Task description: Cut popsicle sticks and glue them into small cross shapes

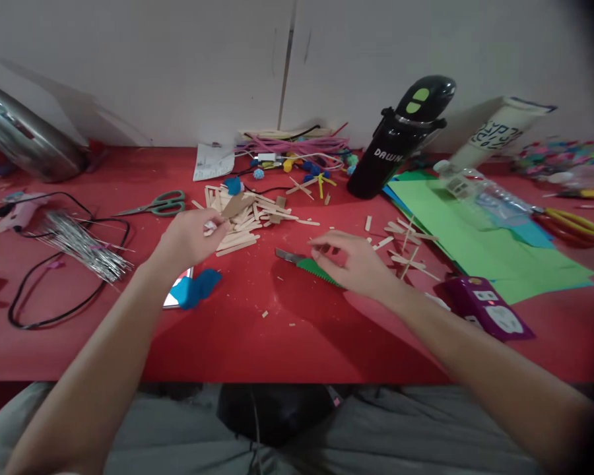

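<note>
On the red surface, sticks heap up at upper centre, probably for easy reach. The left hand bends over them, fingers nearly together; the right hand curls loosely at the mid-frame cutter (whether either grips, I cannot tell), whose long axis slants, blade toward upper left.

A black bottle stands at two o'clock, green paper lies at three, silvery wires at nine, scissors towards ten.
</note>
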Demonstrator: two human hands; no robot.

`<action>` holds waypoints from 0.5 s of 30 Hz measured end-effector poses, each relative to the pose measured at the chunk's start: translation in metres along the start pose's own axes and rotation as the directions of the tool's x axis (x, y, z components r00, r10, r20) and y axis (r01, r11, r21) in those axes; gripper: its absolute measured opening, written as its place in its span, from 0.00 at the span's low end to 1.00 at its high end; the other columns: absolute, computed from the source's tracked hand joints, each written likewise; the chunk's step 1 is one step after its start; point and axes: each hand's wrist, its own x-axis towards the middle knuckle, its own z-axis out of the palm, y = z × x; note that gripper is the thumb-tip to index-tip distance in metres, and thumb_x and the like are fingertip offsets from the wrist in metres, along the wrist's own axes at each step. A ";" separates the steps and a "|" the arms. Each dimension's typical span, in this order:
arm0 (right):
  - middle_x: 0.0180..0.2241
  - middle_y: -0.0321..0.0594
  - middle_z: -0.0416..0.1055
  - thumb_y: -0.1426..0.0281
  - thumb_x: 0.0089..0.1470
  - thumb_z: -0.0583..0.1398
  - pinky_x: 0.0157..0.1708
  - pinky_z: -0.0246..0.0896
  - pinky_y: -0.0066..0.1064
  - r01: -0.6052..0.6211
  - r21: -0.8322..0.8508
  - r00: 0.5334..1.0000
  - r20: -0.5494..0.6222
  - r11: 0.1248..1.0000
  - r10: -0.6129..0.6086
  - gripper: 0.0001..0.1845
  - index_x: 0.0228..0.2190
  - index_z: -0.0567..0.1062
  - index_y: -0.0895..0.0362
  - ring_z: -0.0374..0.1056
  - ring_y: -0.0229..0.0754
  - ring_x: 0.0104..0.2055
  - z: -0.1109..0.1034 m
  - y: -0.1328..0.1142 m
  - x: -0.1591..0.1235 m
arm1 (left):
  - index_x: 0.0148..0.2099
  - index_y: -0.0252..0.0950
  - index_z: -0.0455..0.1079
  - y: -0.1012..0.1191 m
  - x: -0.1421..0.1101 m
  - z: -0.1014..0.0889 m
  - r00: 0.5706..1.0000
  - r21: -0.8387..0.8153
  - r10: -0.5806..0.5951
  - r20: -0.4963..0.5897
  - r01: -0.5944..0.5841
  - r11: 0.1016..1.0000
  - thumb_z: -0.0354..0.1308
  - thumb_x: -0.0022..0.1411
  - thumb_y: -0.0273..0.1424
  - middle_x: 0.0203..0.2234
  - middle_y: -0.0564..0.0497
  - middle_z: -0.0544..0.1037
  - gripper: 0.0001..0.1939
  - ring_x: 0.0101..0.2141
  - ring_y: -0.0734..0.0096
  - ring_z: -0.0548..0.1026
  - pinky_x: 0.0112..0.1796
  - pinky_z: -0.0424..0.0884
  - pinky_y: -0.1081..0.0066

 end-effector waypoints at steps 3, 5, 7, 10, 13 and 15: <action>0.38 0.48 0.76 0.61 0.57 0.59 0.42 0.65 0.43 0.070 -0.232 0.997 0.060 0.970 -0.057 0.14 0.38 0.77 0.58 0.71 0.51 0.41 -0.001 0.001 0.000 | 0.35 0.37 0.76 -0.005 0.003 0.007 0.989 0.100 0.086 0.119 -0.098 0.990 0.54 0.62 0.38 0.32 0.46 0.79 0.12 0.34 0.64 0.74 0.35 0.64 0.69; 0.39 0.48 0.75 0.60 0.55 0.61 0.41 0.65 0.43 0.043 -0.358 0.992 0.125 0.933 0.002 0.15 0.38 0.77 0.57 0.71 0.53 0.41 -0.003 -0.003 -0.001 | 0.40 0.37 0.78 -0.004 0.000 0.011 0.982 0.189 0.049 0.184 -0.085 0.978 0.54 0.62 0.39 0.37 0.44 0.80 0.14 0.37 0.60 0.76 0.37 0.68 0.66; 0.38 0.45 0.75 0.64 0.54 0.61 0.42 0.64 0.43 0.019 -0.451 0.974 0.211 0.892 0.086 0.11 0.36 0.77 0.57 0.71 0.52 0.42 -0.003 -0.008 0.000 | 0.45 0.36 0.77 -0.001 -0.002 0.012 0.973 0.294 0.017 0.231 -0.086 0.952 0.53 0.63 0.39 0.43 0.42 0.79 0.17 0.43 0.54 0.76 0.41 0.70 0.62; 0.36 0.42 0.75 0.69 0.54 0.59 0.41 0.64 0.42 -0.024 -0.528 0.941 0.274 0.849 0.197 0.07 0.34 0.77 0.57 0.72 0.51 0.41 0.001 -0.011 0.008 | 0.52 0.36 0.73 -0.002 -0.002 0.014 0.952 0.353 0.004 0.306 -0.117 0.928 0.50 0.66 0.39 0.48 0.42 0.78 0.19 0.48 0.50 0.75 0.44 0.70 0.58; 0.37 0.45 0.75 0.70 0.56 0.58 0.40 0.65 0.41 -0.049 -0.607 0.942 0.235 0.793 0.238 0.09 0.36 0.77 0.59 0.72 0.52 0.41 0.006 -0.010 0.017 | 0.53 0.37 0.71 -0.006 -0.001 0.015 0.930 0.363 -0.046 0.365 -0.096 0.927 0.47 0.67 0.38 0.51 0.43 0.77 0.19 0.48 0.50 0.75 0.43 0.71 0.57; 0.39 0.47 0.75 0.70 0.58 0.57 0.41 0.65 0.43 -0.048 -0.649 0.956 0.191 0.759 0.224 0.10 0.38 0.78 0.60 0.72 0.54 0.43 0.009 -0.009 0.020 | 0.51 0.36 0.71 -0.009 -0.001 0.015 0.918 0.354 -0.071 0.391 -0.078 0.932 0.47 0.67 0.37 0.50 0.43 0.77 0.17 0.47 0.50 0.75 0.42 0.71 0.58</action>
